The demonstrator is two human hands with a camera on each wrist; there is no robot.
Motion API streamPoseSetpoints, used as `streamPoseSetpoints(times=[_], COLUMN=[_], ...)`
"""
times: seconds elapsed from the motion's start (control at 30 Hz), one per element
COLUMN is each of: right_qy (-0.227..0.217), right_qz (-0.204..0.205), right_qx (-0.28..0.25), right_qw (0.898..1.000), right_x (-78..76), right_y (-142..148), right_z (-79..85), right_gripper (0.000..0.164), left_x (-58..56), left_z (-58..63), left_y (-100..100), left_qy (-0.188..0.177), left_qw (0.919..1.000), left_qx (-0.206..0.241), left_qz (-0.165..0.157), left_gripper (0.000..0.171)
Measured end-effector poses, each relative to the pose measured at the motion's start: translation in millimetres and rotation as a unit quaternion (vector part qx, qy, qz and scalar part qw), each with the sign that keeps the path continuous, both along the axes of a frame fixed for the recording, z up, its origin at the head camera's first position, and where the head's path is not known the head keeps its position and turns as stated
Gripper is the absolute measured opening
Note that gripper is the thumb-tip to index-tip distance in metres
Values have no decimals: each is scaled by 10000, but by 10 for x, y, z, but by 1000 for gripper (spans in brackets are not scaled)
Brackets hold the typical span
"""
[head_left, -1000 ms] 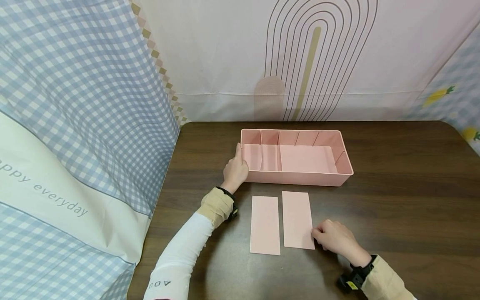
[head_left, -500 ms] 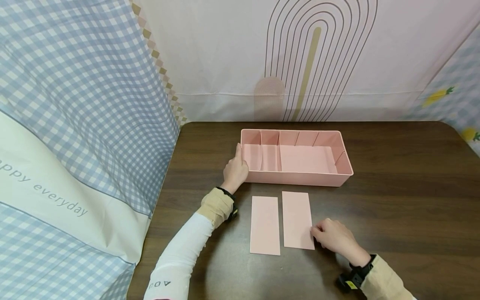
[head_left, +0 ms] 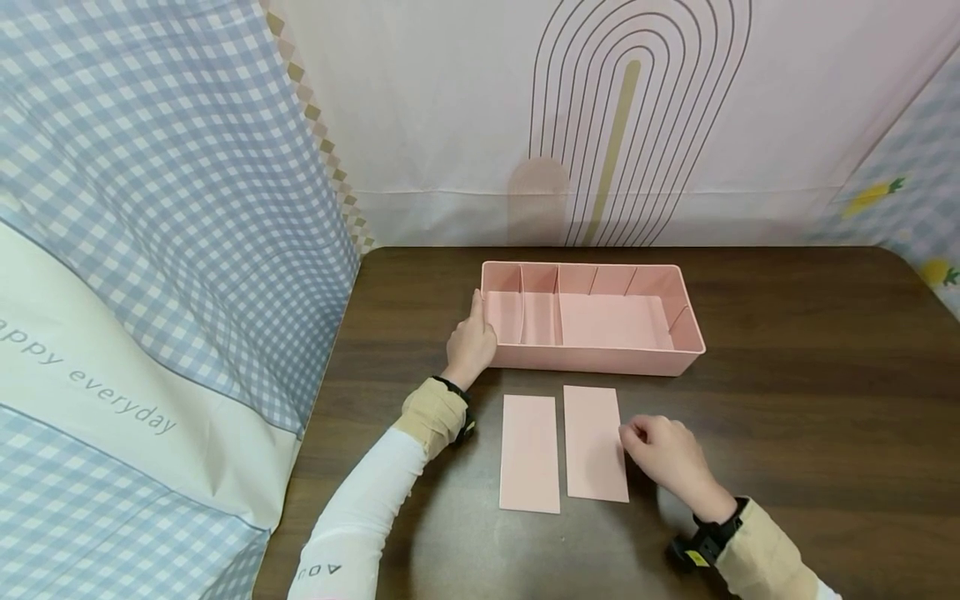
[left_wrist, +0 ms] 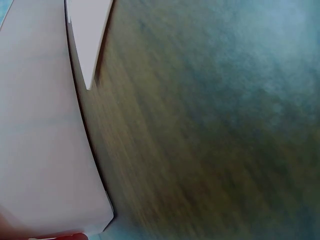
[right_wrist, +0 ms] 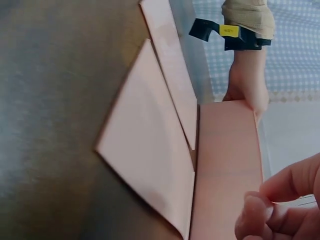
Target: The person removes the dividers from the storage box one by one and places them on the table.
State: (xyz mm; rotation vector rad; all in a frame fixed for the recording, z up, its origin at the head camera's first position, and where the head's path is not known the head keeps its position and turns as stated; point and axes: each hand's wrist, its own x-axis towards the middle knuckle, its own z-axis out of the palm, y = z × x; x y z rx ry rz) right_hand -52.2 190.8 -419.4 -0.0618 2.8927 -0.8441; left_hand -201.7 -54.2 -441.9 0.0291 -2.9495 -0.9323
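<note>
A long pink organizer box [head_left: 600,360] stands on the table, with two narrow compartments at its left and a wide one at its right. My left hand [head_left: 471,340] rests against its left end, the index finger straight along the end wall. Two flat pink rectangular panels lie side by side in front of the box: a left panel [head_left: 529,454] and a slightly skewed right panel [head_left: 595,442]. My right hand [head_left: 667,454] hovers beside the right panel's right edge, fingers curled. Its thumb and fingertips meet in the right wrist view, with nothing visible between them.
The dark wooden table [head_left: 817,400] has rounded far corners. Behind it hangs a pale cloth [head_left: 435,108] printed with arches. A blue checked cloth [head_left: 187,167] drapes along the left side.
My right hand has lifted slightly and shifted away from me, off the right panel's edge. My left hand, the box and both panels have stayed in place.
</note>
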Motion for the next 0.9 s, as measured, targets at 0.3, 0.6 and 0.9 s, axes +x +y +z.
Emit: streamPoseSetpoints(times=[0.3,0.6,0.9], right_qy=[781,1581,1828], right_qz=[-227,-240,-133], right_qx=[-156,-199,-189], right_qw=[9966,9869,9829], right_x=[-138,-345,-490], right_y=[-34,-58,-101], right_z=[145,168,212], right_gripper=[31,35,30], left_x=[8,11,21], left_z=[14,23,33], left_y=[-2,1,4], left_qy=[-65,-68,-83], left_qw=[10000,10000,10000], left_qx=[-6,-51,-19], left_qz=[-7,15,6], left_gripper=[57,57,57])
